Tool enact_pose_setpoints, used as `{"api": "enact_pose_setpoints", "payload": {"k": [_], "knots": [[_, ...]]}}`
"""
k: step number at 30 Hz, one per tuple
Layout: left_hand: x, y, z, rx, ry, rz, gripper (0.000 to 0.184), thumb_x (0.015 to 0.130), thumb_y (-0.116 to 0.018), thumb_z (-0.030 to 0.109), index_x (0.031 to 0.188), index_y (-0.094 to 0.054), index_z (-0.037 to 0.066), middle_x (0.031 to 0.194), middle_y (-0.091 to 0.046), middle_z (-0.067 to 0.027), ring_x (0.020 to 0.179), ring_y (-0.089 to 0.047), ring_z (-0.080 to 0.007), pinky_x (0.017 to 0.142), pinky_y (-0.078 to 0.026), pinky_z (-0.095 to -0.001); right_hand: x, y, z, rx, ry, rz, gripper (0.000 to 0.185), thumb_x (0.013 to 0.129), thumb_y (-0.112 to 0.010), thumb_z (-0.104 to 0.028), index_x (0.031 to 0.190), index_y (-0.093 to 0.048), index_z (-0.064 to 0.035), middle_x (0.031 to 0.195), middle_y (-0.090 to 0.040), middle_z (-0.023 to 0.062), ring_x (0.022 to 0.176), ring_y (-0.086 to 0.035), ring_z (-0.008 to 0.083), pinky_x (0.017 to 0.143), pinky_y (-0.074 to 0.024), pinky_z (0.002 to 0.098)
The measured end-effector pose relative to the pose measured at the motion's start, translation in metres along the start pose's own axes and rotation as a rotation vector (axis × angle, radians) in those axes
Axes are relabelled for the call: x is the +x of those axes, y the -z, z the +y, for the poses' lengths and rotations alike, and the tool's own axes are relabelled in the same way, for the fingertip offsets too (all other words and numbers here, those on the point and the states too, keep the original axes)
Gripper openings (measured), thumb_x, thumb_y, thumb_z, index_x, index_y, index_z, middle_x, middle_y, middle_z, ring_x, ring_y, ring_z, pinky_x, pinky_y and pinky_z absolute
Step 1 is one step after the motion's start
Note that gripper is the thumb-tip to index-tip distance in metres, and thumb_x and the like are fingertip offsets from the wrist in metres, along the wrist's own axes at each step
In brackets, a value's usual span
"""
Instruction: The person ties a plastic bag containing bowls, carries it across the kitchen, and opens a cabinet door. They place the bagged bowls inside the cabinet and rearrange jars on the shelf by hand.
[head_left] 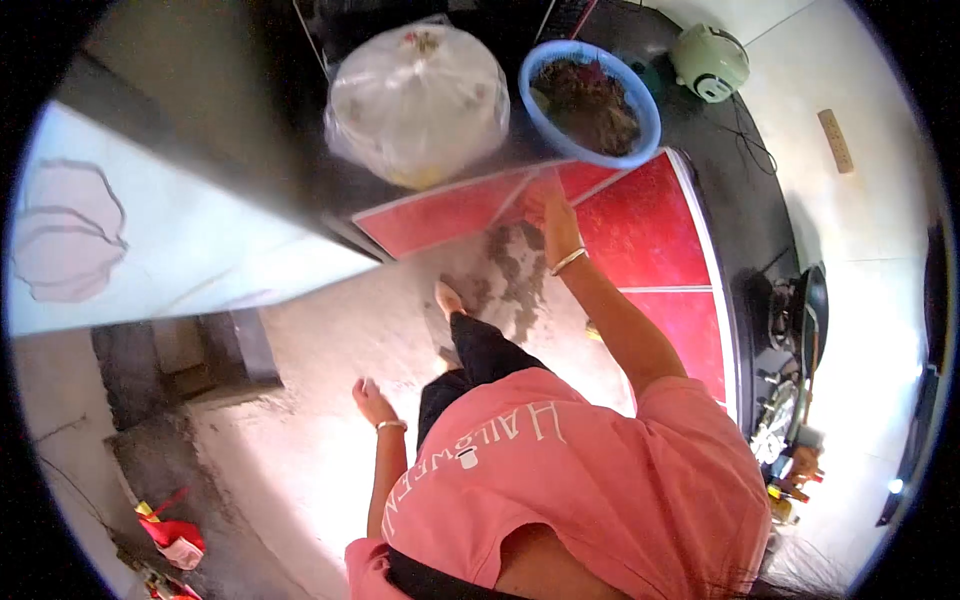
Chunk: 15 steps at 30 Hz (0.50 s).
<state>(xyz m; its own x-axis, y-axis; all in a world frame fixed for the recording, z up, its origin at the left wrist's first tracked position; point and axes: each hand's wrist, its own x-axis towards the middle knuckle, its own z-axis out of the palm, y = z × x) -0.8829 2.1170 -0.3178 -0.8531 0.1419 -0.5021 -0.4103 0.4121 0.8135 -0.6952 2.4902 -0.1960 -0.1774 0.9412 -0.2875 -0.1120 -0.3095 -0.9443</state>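
Observation:
My right hand (548, 215), with a bangle at the wrist, is stretched forward at the red cabinet front (640, 225), below the counter edge. Motion smears its fingers, so their grip and any contact are unclear. Above it on the dark counter, a blue plastic basket (648, 128) holds dark reddish-brown leafy matter (590, 105). Left of the basket sits a large round bundle in clear plastic (418, 105). My left hand (373, 403), also with a bangle, hangs low over the floor, its fingers loosely bent and apart, apparently holding nothing.
A pale green rice cooker (710, 65) stands at the counter's back corner, below a wall-mounted socket strip (835, 140). A dark wok (815, 310) and bottles (785, 500) line the right. Pale blue panelling (170, 240) juts in at left. The concrete floor (320, 350) has dark wet patches.

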Motion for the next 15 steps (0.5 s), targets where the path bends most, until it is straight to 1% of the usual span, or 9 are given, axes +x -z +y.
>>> {"api": "enact_pose_setpoints", "payload": {"k": [2, 3, 4, 6, 9, 11, 13, 15], "knots": [[-0.026, 0.052, -0.078, 0.363, -0.038, 0.140, 0.041, 0.087, -0.050, 0.024, 0.114, -0.048, -0.006, 0.112, -0.054, -0.0174, 0.098, -0.053, -0.0257, 0.088, -0.042, -0.0346, -0.017, 0.032, 0.037, -0.106, -0.137, -0.007, 0.033, 0.088, -0.048, -0.026, 0.114, -0.052, -0.0065, 0.108, -0.059, 0.0067, 0.091, -0.057, 0.0171, 0.076, -0.0479, 0.0319], [-0.041, 0.078, -0.115, 0.421, 0.049, 0.196, 0.040, 0.087, -0.050, 0.023, 0.114, -0.049, -0.006, 0.109, -0.055, -0.0170, 0.095, -0.054, -0.0252, 0.085, -0.043, -0.0344, -0.022, 0.035, 0.043, -0.197, -0.263, 0.097, 0.030, 0.086, -0.051, -0.025, 0.109, -0.055, -0.0068, 0.100, -0.061, 0.0060, 0.086, -0.058, 0.0166, 0.072, -0.0488, 0.0328], [-0.056, 0.103, -0.151, 0.475, 0.139, 0.247, 0.038, 0.086, -0.049, 0.022, 0.113, -0.050, -0.005, 0.106, -0.056, -0.0166, 0.093, -0.055, -0.0248, 0.082, -0.045, -0.0342, -0.023, 0.044, 0.055, -0.229, -0.278, 0.082, 0.030, 0.086, -0.051, -0.025, 0.109, -0.055, -0.0066, 0.099, -0.062, 0.0066, 0.086, -0.058, 0.0169, 0.072, -0.0490, 0.0332], [-0.096, 0.145, -0.210, 0.537, 0.350, 0.325, 0.038, 0.086, -0.049, 0.022, 0.113, -0.050, -0.005, 0.105, -0.056, -0.0160, 0.091, -0.055, -0.0244, 0.080, -0.045, -0.0347, -0.020, 0.064, 0.081, -0.285, -0.308, 0.043, 0.029, 0.086, -0.052, -0.023, 0.109, -0.054, -0.0061, 0.097, -0.062, 0.0078, 0.085, -0.059, 0.0174, 0.073, -0.0495, 0.0339], [-0.167, 0.191, -0.281, 0.489, 0.692, 0.419, 0.037, 0.085, -0.049, 0.022, 0.112, -0.050, -0.004, 0.102, -0.056, -0.0151, 0.089, -0.054, -0.0238, 0.078, -0.046, -0.0354, 0.015, 0.068, 0.096, -0.215, -0.418, 0.035, 0.029, 0.085, -0.053, -0.020, 0.110, -0.053, -0.0051, 0.101, -0.060, 0.0110, 0.087, -0.058, 0.0204, 0.078, -0.0496, 0.0352], [-0.214, 0.203, -0.312, 0.397, 0.859, 0.464, 0.037, 0.085, -0.049, 0.022, 0.112, -0.051, -0.003, 0.100, -0.056, -0.0144, 0.088, -0.054, -0.0235, 0.077, -0.046, -0.0359, 0.032, 0.045, 0.076, -0.121, -0.385, 0.033, 0.028, 0.084, -0.054, -0.018, 0.109, -0.053, -0.0044, 0.102, -0.058, 0.0124, 0.089, -0.058, 0.0226, 0.081, -0.0491, 0.0364], [-0.251, 0.202, -0.332, 0.280, 0.945, 0.504, 0.036, 0.084, -0.049, 0.021, 0.112, -0.051, -0.002, 0.098, -0.056, -0.0138, 0.087, -0.054, -0.0231, 0.076, -0.047, -0.0364, 0.051, 0.022, 0.056, 0.031, -0.347, 0.043, 0.027, 0.083, -0.054, -0.014, 0.108, -0.053, -0.0038, 0.102, -0.057, 0.0134, 0.090, -0.057, 0.0246, 0.083, -0.0486, 0.0380], [-0.281, 0.192, -0.344, 0.169, 0.971, 0.542, 0.036, 0.084, -0.049, 0.021, 0.111, -0.051, -0.002, 0.096, -0.056, -0.0132, 0.085, -0.053, -0.0228, 0.074, -0.047, -0.0368, 0.074, 0.013, 0.047, 0.231, -0.315, 0.065, 0.026, 0.081, -0.054, -0.010, 0.107, -0.053, -0.0032, 0.103, -0.056, 0.0139, 0.091, -0.057, 0.0264, 0.084, -0.0481, 0.0399]]}}
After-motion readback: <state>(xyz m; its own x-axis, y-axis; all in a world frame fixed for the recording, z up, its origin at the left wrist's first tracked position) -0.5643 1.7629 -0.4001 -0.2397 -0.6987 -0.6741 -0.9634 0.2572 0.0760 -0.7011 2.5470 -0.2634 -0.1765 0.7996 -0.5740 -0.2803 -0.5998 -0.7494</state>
